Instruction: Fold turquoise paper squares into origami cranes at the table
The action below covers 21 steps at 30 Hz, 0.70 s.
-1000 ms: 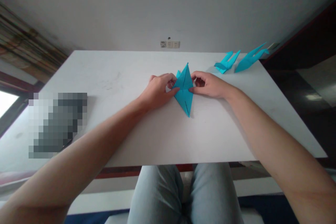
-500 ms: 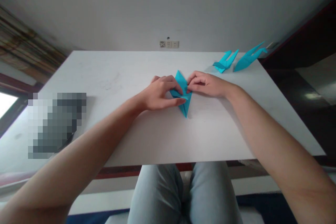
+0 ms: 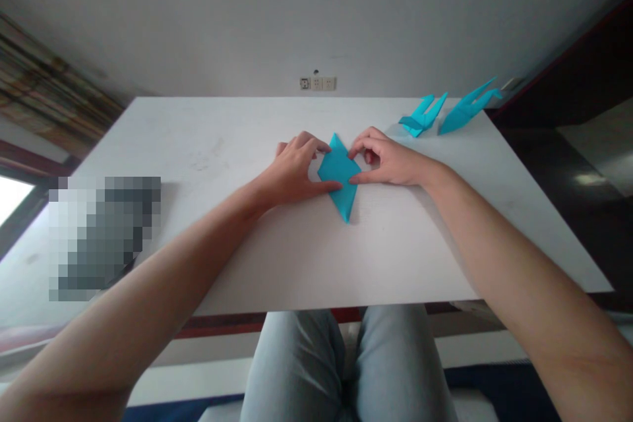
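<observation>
A folded blue paper diamond [image 3: 339, 177] lies flat on the white table [image 3: 247, 244], its long point toward me. My left hand [image 3: 291, 170] rests on its left edge, fingers curled and thumb pressing the paper's middle. My right hand [image 3: 388, 159] pinches the right corner, forefinger and thumb bent onto the paper. Both hands hold the same piece against the table.
Two finished blue paper figures [image 3: 422, 116] [image 3: 465, 109] stand at the table's far right corner. A blurred grey object [image 3: 101, 237] lies at the left edge. A wall socket [image 3: 317, 83] sits behind the table. My knees [image 3: 346, 362] show below the near edge.
The paper's upper flap has been folded over and pressed down, so the tall shape with a centre slit is now a flat smooth diamond. Both hands shifted slightly along its edges.
</observation>
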### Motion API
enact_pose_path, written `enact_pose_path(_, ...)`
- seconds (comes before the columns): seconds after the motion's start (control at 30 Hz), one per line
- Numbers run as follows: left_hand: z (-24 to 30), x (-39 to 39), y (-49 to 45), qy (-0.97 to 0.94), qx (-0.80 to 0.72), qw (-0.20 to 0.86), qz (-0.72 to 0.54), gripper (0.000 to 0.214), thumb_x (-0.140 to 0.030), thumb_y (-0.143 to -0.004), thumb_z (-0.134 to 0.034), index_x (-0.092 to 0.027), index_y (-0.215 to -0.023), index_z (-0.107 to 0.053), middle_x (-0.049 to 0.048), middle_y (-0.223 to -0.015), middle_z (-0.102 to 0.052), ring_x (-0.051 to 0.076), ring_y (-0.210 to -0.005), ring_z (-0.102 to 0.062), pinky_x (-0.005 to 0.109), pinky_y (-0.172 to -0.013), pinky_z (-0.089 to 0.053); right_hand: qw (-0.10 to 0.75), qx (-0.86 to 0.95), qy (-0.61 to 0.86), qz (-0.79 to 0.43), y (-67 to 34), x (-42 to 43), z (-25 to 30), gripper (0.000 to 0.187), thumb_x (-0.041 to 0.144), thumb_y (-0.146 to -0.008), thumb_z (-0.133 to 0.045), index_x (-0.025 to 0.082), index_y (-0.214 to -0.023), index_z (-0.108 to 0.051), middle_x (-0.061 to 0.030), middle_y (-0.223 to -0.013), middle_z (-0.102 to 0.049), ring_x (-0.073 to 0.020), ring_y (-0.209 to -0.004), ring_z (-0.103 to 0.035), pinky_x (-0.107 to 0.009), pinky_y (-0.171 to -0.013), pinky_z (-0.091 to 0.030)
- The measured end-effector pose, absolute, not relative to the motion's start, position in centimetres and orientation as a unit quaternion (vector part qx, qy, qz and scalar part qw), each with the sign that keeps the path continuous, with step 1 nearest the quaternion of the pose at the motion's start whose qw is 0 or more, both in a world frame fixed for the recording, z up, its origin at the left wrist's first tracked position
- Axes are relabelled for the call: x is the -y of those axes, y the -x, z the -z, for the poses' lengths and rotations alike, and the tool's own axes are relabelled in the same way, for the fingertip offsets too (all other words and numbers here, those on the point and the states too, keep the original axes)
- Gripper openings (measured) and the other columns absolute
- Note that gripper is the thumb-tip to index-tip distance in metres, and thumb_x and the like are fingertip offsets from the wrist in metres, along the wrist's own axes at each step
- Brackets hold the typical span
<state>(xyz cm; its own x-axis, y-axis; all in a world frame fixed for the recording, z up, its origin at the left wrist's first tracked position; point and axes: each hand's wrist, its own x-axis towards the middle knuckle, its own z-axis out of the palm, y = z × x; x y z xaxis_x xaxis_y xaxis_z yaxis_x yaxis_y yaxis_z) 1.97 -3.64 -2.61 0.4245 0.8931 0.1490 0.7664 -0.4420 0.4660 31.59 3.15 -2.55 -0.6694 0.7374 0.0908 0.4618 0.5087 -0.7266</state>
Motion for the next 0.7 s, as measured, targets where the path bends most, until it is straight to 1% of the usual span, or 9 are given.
enact_pose_path(0.07,2.7,3.6,-1.8,-0.835,-0.491,0.165,-0.185,0.093,-0.072,-0.090,-0.095,-0.024,-0.161,-0.061,0.0194,-0.158,-0.066,0.042,-0.139,-0.068,0.062,-0.130,-0.044,0.199,0.847,0.353,-0.344,-31.6,-3.2,2.6,0.055,0.068,-0.077,-0.105,0.030,-0.112,-0.085,-0.0087,-0.129,-0.066,-0.0265,-0.095,-0.065,-0.054,-0.096,-0.071)
enact_pose_path(0.17,2.5,3.6,-1.5,-0.859,-0.451,0.171,-0.171,0.119,-0.087,-0.074,-0.102,-0.025,-0.166,-0.058,0.0207,-0.161,-0.066,0.047,-0.145,-0.063,0.063,-0.132,-0.041,0.203,0.849,0.351,-0.339,-31.5,-3.2,2.7,0.056,0.067,-0.078,-0.104,0.030,-0.115,-0.084,-0.0081,-0.127,-0.066,-0.0260,-0.093,-0.064,-0.053,-0.095,-0.071)
enact_pose_path(0.27,2.3,3.7,-1.3,-0.871,-0.424,0.186,-0.165,0.129,-0.089,-0.068,-0.104,-0.025,-0.168,-0.055,0.0201,-0.161,-0.067,0.046,-0.143,-0.064,0.061,-0.131,-0.041,0.202,0.852,0.350,-0.332,-31.6,-3.1,2.6,0.056,0.066,-0.081,-0.102,0.031,-0.120,-0.083,-0.0074,-0.125,-0.064,-0.0259,-0.093,-0.064,-0.053,-0.096,-0.070)
enact_pose_path(0.37,1.9,3.6,-1.1,-0.870,-0.421,0.195,-0.168,0.116,-0.080,-0.074,-0.105,-0.027,-0.165,-0.058,0.0173,-0.159,-0.069,0.043,-0.140,-0.067,0.058,-0.130,-0.043,0.200,0.851,0.352,-0.335,-31.6,-3.0,2.6,0.057,0.063,-0.083,-0.101,0.031,-0.126,-0.080,-0.0077,-0.127,-0.066,-0.0260,-0.095,-0.063,-0.051,-0.095,-0.068)
enact_pose_path(0.43,1.8,3.5,-0.9,-0.871,-0.417,0.198,-0.166,0.095,-0.073,-0.080,-0.103,-0.029,-0.156,-0.066,0.0151,-0.157,-0.071,0.041,-0.142,-0.067,0.058,-0.131,-0.042,0.209,0.845,0.351,-0.345,-31.6,-3.0,2.6,0.062,0.060,-0.083,-0.102,0.033,-0.133,-0.077,-0.0070,-0.132,-0.067,-0.0250,-0.095,-0.062,-0.049,-0.094,-0.068)
enact_pose_path(0.5,1.7,3.4,-0.8,-0.874,-0.411,0.200,-0.162,0.076,-0.067,-0.086,-0.100,-0.031,-0.147,-0.072,0.0140,-0.156,-0.071,0.041,-0.147,-0.065,0.059,-0.133,-0.041,0.214,0.842,0.345,-0.355,-31.7,-2.9,2.5,0.061,0.059,-0.083,-0.102,0.035,-0.134,-0.077,-0.0061,-0.135,-0.067,-0.0240,-0.096,-0.062,-0.047,-0.093,-0.067)
enact_pose_path(0.6,1.8,3.4,-0.9,-0.875,-0.409,0.198,-0.167,0.072,-0.069,-0.086,-0.101,-0.032,-0.143,-0.077,0.0162,-0.166,-0.064,0.043,-0.157,-0.058,0.062,-0.135,-0.041,0.199,0.848,0.330,-0.362,-31.6,-2.8,2.2,0.043,0.063,-0.088,-0.098,0.033,-0.115,-0.084,-0.0066,-0.131,-0.065,-0.0250,-0.097,-0.063,-0.048,-0.096,-0.065)
enact_pose_path(0.67,2.0,3.6,-1.4,-0.871,-0.416,0.191,-0.177,0.070,-0.072,-0.087,-0.101,-0.031,-0.141,-0.080,0.0178,-0.172,-0.058,0.045,-0.161,-0.054,0.063,-0.134,-0.041,0.190,0.850,0.327,-0.366,-31.5,-2.7,2.0,0.039,0.067,-0.089,-0.097,0.032,-0.104,-0.087,-0.0077,-0.127,-0.064,-0.0263,-0.097,-0.063,-0.051,-0.097,-0.065)
enact_pose_path(0.7,2.1,3.9,-1.7,-0.869,-0.422,0.185,-0.182,0.066,-0.072,-0.091,-0.098,-0.031,-0.139,-0.081,0.0181,-0.173,-0.057,0.045,-0.160,-0.053,0.064,-0.134,-0.041,0.187,0.849,0.329,-0.368,-31.4,-2.7,2.0,0.040,0.069,-0.089,-0.097,0.032,-0.101,-0.087,-0.0081,-0.126,-0.064,-0.0267,-0.097,-0.063,-0.051,-0.098,-0.064)
